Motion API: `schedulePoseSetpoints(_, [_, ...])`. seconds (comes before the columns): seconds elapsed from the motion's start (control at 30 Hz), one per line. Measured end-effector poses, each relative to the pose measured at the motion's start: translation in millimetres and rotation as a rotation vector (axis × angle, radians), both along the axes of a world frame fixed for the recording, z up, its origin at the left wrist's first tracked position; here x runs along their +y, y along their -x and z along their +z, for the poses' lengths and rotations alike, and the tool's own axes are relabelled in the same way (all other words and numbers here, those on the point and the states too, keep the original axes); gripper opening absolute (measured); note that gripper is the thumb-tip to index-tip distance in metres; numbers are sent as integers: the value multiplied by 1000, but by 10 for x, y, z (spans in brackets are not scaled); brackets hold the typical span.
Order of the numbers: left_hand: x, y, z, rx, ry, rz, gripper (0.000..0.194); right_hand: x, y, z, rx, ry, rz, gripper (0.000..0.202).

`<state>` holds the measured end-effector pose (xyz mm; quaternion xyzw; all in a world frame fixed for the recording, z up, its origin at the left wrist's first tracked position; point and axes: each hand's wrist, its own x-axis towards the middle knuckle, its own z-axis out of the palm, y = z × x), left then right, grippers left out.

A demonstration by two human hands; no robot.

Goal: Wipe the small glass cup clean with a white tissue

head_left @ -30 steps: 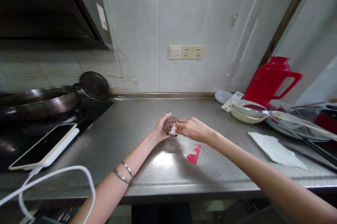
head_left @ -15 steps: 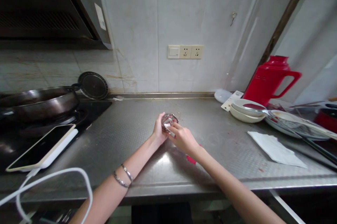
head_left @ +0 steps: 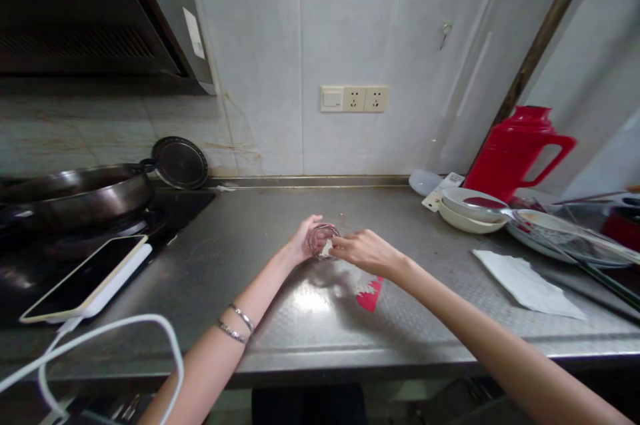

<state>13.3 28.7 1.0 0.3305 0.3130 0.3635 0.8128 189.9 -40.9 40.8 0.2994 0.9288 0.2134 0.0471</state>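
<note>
My left hand (head_left: 303,242) is wrapped around a small clear round glass (head_left: 323,232), tilted so that its open rim faces me. My right hand (head_left: 363,250) is at the glass's right side with the fingertips pinched together. By those fingertips shows a small white scrap (head_left: 327,248), perhaps paper. Blur hides exactly how it is gripped. Below my right hand, a red piece with a jagged edge (head_left: 369,296) lies flat on the metal counter (head_left: 280,338).
At left, a pan (head_left: 85,202) sits on the black stove, with a phone (head_left: 85,282) and its white cable (head_left: 125,322) in front. At right are stacked bowls (head_left: 473,215), a red thermos (head_left: 515,152), a white tissue (head_left: 527,284) and plates with utensils (head_left: 565,235).
My right hand has pulled back to the right from over the glass, and its forearm has swung right. More of the glass and the red jagged piece now shows.
</note>
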Motion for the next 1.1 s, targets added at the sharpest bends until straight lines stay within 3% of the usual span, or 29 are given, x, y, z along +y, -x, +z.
schedulePoseSetpoints(0.13, [-31,-94,-70,94,40,-54,36,45,-65,-13,-36,-13,19,22])
schedulePoseSetpoints(0.3, [-141,-232,-23,18,4,76,29,-21,-84,-90,91,-5,-138,24])
schedulePoseSetpoints(0.47, [-187,-288,-2,-126,-10,297,25,-159,210,-270,446,122,-387,29])
schedulePoseSetpoints(0.63, [-195,-251,-35,-214,-61,325,30,-161,505,-388,687,162,-488,24])
schedulePoseSetpoints(0.8, [-164,-176,43,-235,-107,210,28,-113,353,-288,487,76,-425,25])
schedulePoseSetpoints(0.9, [-119,-126,90,-193,-111,148,29,-75,166,-158,293,25,-319,25])
schedulePoseSetpoints(1.03, [-67,-81,73,47,63,84,40,0,18,19,69,19,-101,27])
schedulePoseSetpoints(1.1, [-55,-74,49,72,113,48,45,35,-2,72,28,9,-48,24])
